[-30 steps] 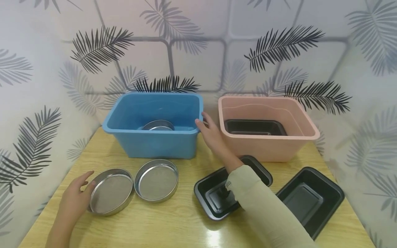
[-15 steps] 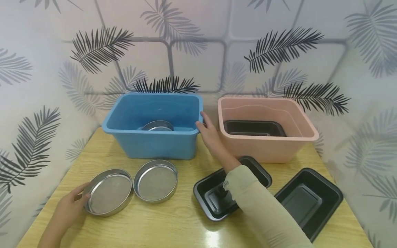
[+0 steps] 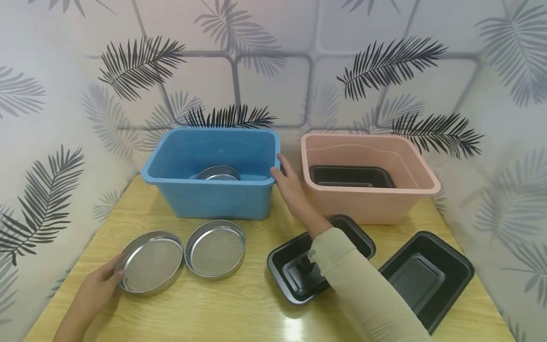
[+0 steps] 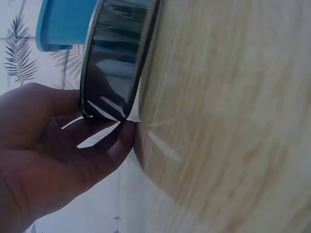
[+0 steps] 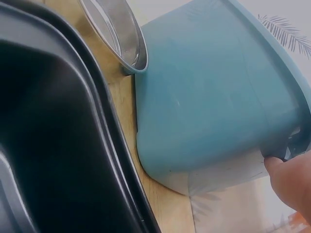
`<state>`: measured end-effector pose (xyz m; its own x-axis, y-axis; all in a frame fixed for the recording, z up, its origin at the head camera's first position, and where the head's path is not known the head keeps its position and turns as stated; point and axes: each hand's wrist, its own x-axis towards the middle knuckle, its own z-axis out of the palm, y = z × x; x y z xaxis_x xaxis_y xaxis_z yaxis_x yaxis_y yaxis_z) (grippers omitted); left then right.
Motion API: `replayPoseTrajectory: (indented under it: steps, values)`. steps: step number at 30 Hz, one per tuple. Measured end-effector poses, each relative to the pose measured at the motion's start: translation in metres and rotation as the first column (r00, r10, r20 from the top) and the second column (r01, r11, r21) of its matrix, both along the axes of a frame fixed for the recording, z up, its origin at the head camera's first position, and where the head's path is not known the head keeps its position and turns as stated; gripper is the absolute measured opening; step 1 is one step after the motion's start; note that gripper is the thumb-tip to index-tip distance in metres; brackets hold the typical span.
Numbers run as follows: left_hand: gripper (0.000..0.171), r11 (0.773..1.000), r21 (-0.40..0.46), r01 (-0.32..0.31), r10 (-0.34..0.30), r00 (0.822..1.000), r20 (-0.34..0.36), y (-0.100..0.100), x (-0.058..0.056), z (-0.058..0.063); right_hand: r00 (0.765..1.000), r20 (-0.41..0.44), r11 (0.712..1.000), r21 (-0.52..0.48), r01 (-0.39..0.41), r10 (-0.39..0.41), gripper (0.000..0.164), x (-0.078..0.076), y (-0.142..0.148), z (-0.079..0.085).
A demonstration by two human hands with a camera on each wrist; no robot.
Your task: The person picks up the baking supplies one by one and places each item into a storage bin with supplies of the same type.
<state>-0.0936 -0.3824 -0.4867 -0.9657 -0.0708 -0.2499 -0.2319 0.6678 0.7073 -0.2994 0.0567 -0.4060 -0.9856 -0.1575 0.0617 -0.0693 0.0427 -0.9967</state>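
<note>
At the left of the table in the head view, my left hand point(image 3: 95, 290) grips the left edge of a round silver cake pan point(image 3: 153, 262). In the left wrist view its thumb and fingers pinch the wall of that pan point(image 4: 114, 53), with fingertips by the lower edge. A second round cake pan point(image 3: 215, 249) sits just right of it. My right hand point(image 3: 292, 187) holds the right rim of a blue plastic tub point(image 3: 213, 202), in which another round pan point(image 3: 219, 173) shows partly. In the right wrist view the thumb point(image 5: 284, 177) lies against the tub's rim.
A pink tub point(image 3: 354, 206) stands at the right with a dark rectangular pan point(image 3: 350, 175) inside. Two black loaf pans point(image 3: 295, 273) point(image 3: 416, 278) lie on the wooden table point(image 3: 205, 313). My right sleeve covers part of them. Leaf-patterned sheeting point(image 3: 273, 71) surrounds the table.
My left hand has moved down and taken hold of the left round pan, whose left edge has shifted slightly. My right hand stays at the blue tub's rim.
</note>
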Motion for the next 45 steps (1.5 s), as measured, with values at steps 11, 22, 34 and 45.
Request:
replayPoseTrajectory:
  steps: [11,22,34,45]
  values:
    - [0.063,0.986,0.156,-0.061,0.068,0.997,-0.036,0.0,0.008,0.0,1.0,0.005,0.999,-0.043,-0.029,0.029,0.063,0.001,0.003,-0.001]
    - [0.065,0.916,0.397,-0.051,0.122,0.98,-0.155,-0.004,0.011,-0.006,0.999,0.012,0.997,-0.073,-0.032,0.033,0.063,-0.002,0.005,0.0]
    - [0.066,0.761,0.648,-0.033,0.2,0.962,-0.187,-0.006,0.013,0.006,0.999,0.022,0.997,-0.071,-0.037,0.039,0.063,-0.003,0.006,-0.003]
    - [0.057,0.694,0.718,0.054,0.243,0.921,-0.304,0.001,0.007,0.04,0.998,0.015,0.996,-0.065,-0.061,0.062,0.064,0.0,0.005,-0.002]
